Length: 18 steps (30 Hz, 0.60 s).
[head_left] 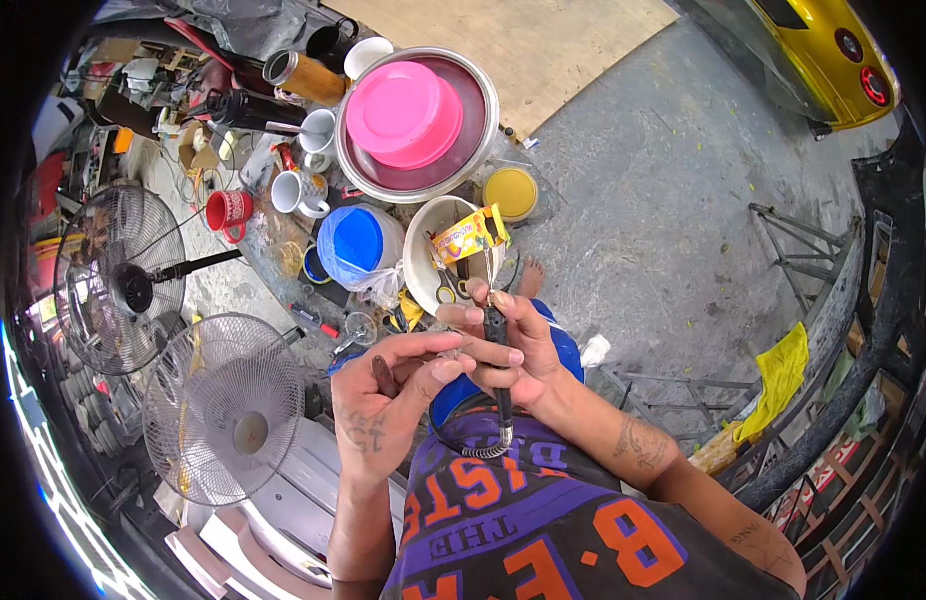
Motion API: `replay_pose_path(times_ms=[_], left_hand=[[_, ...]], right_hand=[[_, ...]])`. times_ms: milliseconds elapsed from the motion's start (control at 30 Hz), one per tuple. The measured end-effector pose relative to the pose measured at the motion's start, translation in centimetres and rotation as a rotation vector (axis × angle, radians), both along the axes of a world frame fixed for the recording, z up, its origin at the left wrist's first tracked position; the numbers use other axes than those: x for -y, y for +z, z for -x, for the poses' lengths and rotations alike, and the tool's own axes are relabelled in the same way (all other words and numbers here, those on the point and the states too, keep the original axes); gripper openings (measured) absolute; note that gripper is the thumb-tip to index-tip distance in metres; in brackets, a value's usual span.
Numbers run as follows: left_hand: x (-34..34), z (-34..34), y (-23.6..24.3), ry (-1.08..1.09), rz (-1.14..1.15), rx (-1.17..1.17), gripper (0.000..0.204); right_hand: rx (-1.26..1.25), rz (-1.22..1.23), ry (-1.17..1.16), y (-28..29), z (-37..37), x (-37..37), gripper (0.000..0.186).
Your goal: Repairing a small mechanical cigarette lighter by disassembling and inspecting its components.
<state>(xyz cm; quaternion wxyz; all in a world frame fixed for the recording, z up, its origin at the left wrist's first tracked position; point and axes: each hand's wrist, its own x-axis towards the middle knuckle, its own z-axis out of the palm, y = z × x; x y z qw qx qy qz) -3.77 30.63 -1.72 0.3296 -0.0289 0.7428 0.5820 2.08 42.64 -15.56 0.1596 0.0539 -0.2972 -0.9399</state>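
Note:
My right hand [518,345] grips a black pen-shaped tool [496,330] upright, and a black cord with a spring strain relief [501,425] hangs from it over my purple shirt. My left hand [388,395] is beside it. Its thumb and forefinger pinch a small, hard-to-see piece [453,355] next to the tool's shaft, and a short dark brown stick [383,375] lies across its palm. Both hands meet just in front of my chest, above a cluttered bench.
On the bench stand a white bowl [423,265] with scissors and a yellow packet, a blue-lidded tub [355,240], a metal basin [483,120] holding a pink bowl, and several mugs. Two fans [223,410] stand at left. A yellow rag [783,375] and metal racks are at right.

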Motion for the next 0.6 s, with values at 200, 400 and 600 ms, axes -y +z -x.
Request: replay_pose_path(times_ms=[200, 400, 600], left_hand=[[-0.7, 0.6, -1.2, -0.007, -0.004, 0.017, 0.024], [-3.1, 0.9, -2.3, -0.075, 0.079, 0.034, 0.022], [-4.4, 1.5, -3.1, -0.268, 0.152, -0.052, 0.017]], right_hand=[[0.034, 0.021, -0.062, -0.9, -0.9, -0.4, 0.019], [0.105, -0.015, -0.098, -1.9, -1.6, -1.2, 0.017], [0.184, -0.082, -0.111, -1.8, -1.9, -2.1, 0.015]])
